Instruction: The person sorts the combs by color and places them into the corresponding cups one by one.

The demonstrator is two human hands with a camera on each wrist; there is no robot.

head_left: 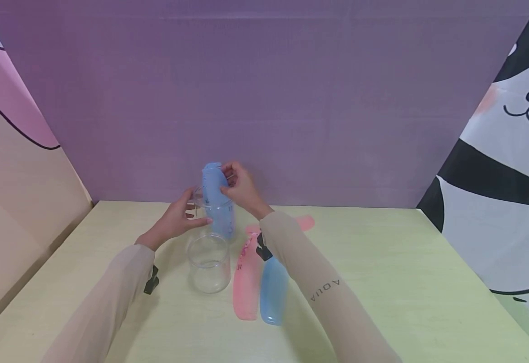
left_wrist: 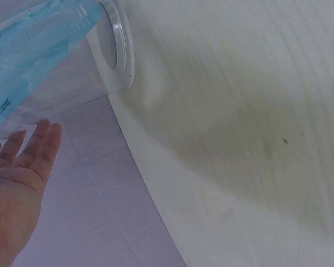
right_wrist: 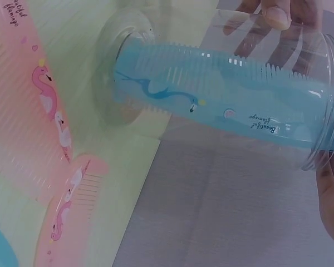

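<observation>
My left hand (head_left: 176, 222) holds a clear jar (right_wrist: 222, 153), thumb on the near side and fingers on the far side. A light blue comb (head_left: 219, 219) with a flamingo print stands mostly inside this jar, its top above the rim. I cannot tell whether a second blue comb overlaps it. My right hand (head_left: 245, 191) pinches the comb's upper part between thumb and fingers. A second clear jar (head_left: 210, 277) stands upright in front of the held one. Right of it lie a pink comb (head_left: 247, 287) and another blue comb (head_left: 273, 292).
Another pink comb (head_left: 306, 222) lies farther back, partly hidden by the right sleeve (head_left: 309, 272). The pale wooden table (head_left: 382, 282) meets a purple backdrop (head_left: 337, 126) just behind the held jar. Printed side panels stand at left and right, including a panda panel (head_left: 495, 227).
</observation>
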